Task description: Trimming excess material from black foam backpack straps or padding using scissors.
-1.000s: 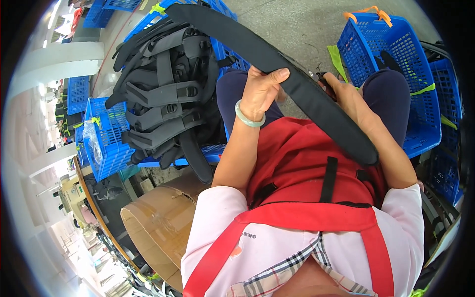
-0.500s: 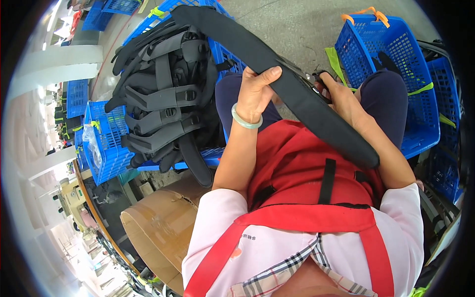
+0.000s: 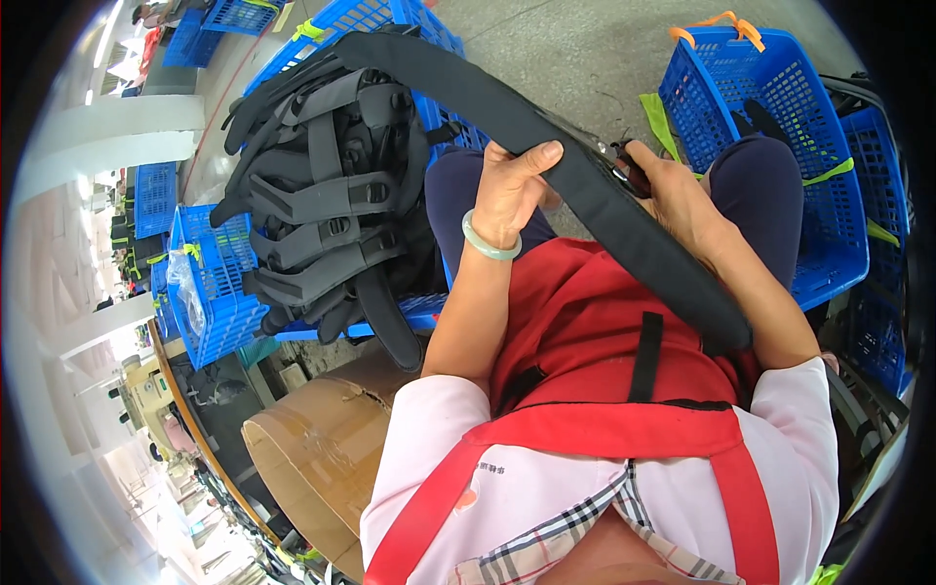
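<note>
A long, padded black shoulder strap [image 3: 609, 205] slants across my lap, from over the filled basket down to my right forearm. My left hand [image 3: 512, 185], with a pale bangle at its wrist, pinches the strap near its middle, thumb on top and fingers underneath. On the strap's other side, my right hand [image 3: 678, 190] is closed around small scissors [image 3: 632, 174] with a dark handle and shiny metal. The metal lies close against the strap's edge; the blade tips cannot be made out.
At the left, a blue basket [image 3: 424, 320] is heaped with black padded straps [image 3: 327, 200]. Another blue basket [image 3: 795, 210] stands beside my right knee with a few dark pieces inside. A cardboard box [image 3: 312, 439] sits at my left side, near stacked blue baskets [image 3: 219, 292].
The strap's far end has dropped slightly toward the heap. Both hands keep their grip, and my left hand has shifted a little to the right and down.
</note>
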Motion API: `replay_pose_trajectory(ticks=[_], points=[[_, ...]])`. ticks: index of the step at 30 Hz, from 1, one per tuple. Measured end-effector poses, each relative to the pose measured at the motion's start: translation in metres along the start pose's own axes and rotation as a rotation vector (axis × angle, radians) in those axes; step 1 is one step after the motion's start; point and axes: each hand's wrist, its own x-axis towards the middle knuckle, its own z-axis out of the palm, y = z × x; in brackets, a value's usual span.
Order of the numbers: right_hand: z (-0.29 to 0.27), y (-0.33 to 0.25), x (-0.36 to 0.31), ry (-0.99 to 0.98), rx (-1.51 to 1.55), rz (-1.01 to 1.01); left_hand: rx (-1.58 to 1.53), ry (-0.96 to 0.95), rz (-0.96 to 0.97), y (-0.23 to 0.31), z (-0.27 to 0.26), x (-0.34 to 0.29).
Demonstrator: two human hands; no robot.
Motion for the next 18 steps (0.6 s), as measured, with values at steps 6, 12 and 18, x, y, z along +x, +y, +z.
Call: replay_pose_trajectory(ticks=[6, 12, 18], points=[[0.005, 0.008, 0.0, 0.044, 0.018, 0.002, -0.147, 0.041, -0.042, 0.017, 0.003, 0.005], [0.012, 0.01, 0.001, 0.074, 0.003, -0.034, -0.069, -0.034, -0.032, 0.008, -0.006, 0.01], [0.012, 0.002, 0.007, 0.12, -0.046, -0.075, -0.058, -0.001, -0.017, 0.004, -0.005, 0.005]])
